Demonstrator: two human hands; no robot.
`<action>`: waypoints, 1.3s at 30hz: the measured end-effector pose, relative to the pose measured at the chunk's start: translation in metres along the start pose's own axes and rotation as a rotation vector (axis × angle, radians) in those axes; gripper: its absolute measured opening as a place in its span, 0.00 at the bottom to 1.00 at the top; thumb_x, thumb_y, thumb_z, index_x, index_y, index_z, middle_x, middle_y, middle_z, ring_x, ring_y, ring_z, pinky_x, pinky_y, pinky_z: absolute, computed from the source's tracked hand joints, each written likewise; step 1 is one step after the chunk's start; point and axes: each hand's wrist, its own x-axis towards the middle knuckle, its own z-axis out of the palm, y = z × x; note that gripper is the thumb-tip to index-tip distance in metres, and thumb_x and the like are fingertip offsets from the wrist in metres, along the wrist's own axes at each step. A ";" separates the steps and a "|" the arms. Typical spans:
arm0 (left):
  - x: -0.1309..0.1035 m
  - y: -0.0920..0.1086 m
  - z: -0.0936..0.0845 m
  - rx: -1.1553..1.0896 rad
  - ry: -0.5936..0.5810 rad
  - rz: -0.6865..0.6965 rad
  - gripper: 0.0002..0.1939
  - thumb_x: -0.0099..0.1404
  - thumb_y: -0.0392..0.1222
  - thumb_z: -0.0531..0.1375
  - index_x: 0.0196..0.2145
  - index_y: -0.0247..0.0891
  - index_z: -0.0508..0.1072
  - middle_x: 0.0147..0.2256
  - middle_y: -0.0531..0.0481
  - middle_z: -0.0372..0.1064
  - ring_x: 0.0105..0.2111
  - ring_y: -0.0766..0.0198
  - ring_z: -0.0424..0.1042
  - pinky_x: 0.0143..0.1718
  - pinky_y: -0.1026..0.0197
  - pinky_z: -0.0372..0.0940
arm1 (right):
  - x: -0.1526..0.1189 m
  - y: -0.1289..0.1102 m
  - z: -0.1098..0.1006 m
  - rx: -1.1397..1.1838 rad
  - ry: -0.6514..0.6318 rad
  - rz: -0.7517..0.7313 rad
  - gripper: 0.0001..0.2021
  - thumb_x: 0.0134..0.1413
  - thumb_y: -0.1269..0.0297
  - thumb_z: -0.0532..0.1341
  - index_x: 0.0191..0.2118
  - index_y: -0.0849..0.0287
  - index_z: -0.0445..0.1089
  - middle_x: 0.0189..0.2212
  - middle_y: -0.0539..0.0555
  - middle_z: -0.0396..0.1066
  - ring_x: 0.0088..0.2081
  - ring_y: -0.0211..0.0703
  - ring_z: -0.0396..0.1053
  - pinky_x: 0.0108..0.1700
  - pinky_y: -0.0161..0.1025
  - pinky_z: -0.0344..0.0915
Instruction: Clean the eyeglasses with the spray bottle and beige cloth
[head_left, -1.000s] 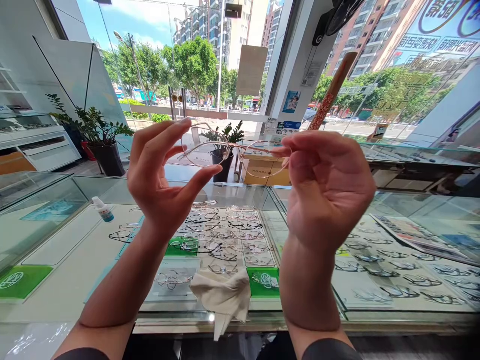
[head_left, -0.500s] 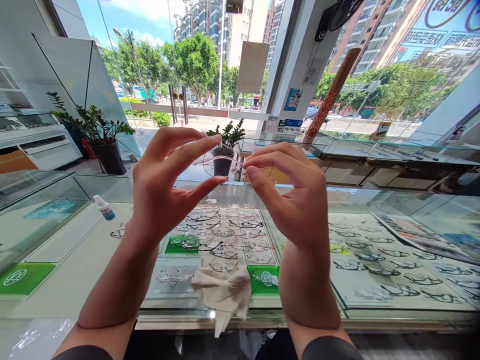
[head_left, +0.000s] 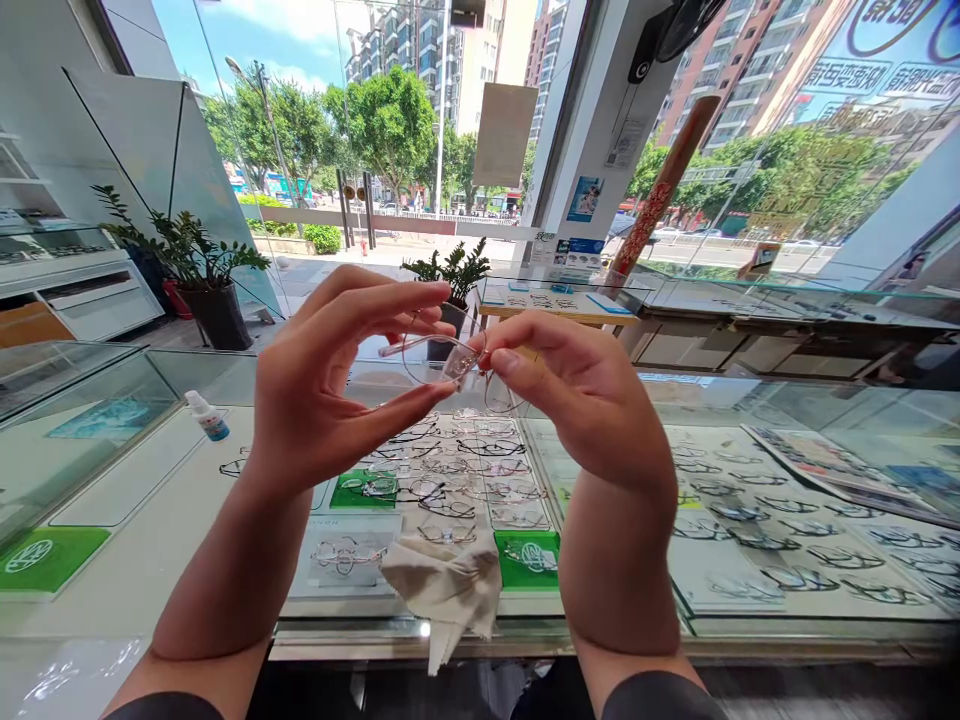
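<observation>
Above the glass counter, a pair of thin-rimmed eyeglasses (head_left: 406, 362) is held up between my two hands. My right hand (head_left: 589, 400) pinches the frame near its bridge with thumb and fingertips, covering part of the far lens. Curved round the other lens is my left hand (head_left: 322, 385), with the thumb at the lower rim and the index finger at the upper edge. Its other fingers are behind the lens, partly hidden. A beige cloth (head_left: 442, 590) lies crumpled below, draped over the counter's front edge.
Rows of eyeglass frames (head_left: 491, 448) fill the glass display counter (head_left: 420, 628). A small spray bottle (head_left: 208, 416) stands at left, and a printed sheet (head_left: 832, 465) lies at right. Green cards (head_left: 527, 560) are among the frames. Potted plants (head_left: 217, 315) stand beyond.
The eyeglasses have tilted and come slightly lower. My right hand has dropped a little and turned. My left hand has shifted slightly left and its thumb has moved down with the rim.
</observation>
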 end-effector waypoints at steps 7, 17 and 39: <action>0.006 -0.001 0.004 0.086 0.049 0.004 0.30 0.65 0.60 0.75 0.61 0.54 0.76 0.60 0.43 0.74 0.56 0.48 0.80 0.47 0.48 0.82 | 0.003 0.005 0.004 0.002 0.088 -0.044 0.08 0.71 0.56 0.68 0.42 0.54 0.80 0.39 0.52 0.82 0.42 0.44 0.79 0.49 0.46 0.77; 0.001 0.008 0.010 0.158 0.098 -0.043 0.06 0.73 0.46 0.69 0.37 0.47 0.84 0.28 0.54 0.78 0.27 0.65 0.74 0.29 0.59 0.69 | 0.003 0.000 0.022 -0.232 0.302 -0.155 0.05 0.71 0.64 0.66 0.40 0.52 0.79 0.43 0.52 0.84 0.48 0.47 0.80 0.56 0.50 0.75; -0.001 0.014 0.019 0.036 0.062 -0.247 0.06 0.71 0.43 0.71 0.42 0.43 0.90 0.30 0.50 0.83 0.30 0.65 0.79 0.31 0.66 0.71 | 0.004 -0.001 0.032 -0.257 0.323 -0.187 0.04 0.70 0.65 0.68 0.42 0.52 0.81 0.44 0.52 0.85 0.50 0.49 0.82 0.58 0.52 0.75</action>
